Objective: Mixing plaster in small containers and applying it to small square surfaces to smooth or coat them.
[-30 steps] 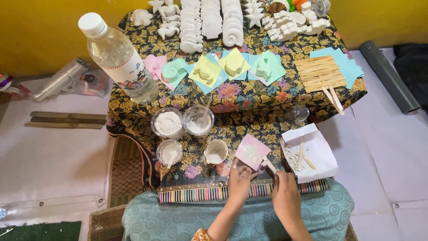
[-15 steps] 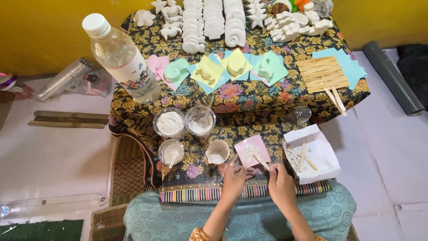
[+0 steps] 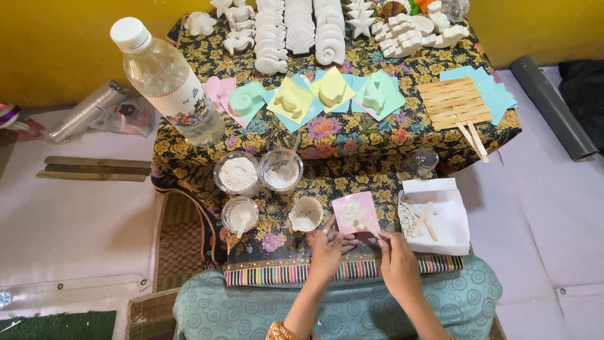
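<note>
A pink paper square (image 3: pixel 356 213) with a white-filled mould on it lies on the floral cloth (image 3: pixel 352 141) in front of me. My left hand (image 3: pixel 327 252) grips the square's lower left edge with its fingertips. My right hand (image 3: pixel 396 261) pinches a thin wooden stick (image 3: pixel 372 232) whose tip rests at the square's lower right corner. A small cup of white paste (image 3: pixel 306 214) stands just left of the square.
Three clear cups of white powder (image 3: pixel 238 174) stand to the left, behind them a large water bottle (image 3: pixel 167 79). A white box with sticks (image 3: pixel 440 217) sits to the right. Coloured squares with moulds (image 3: pixel 292 101), flat wooden sticks (image 3: pixel 454 104) and white cast shapes (image 3: pixel 302 31) lie farther back.
My right hand has edged left and forward, bringing the stick to the pink square's edge. My left hand stays at the square.
</note>
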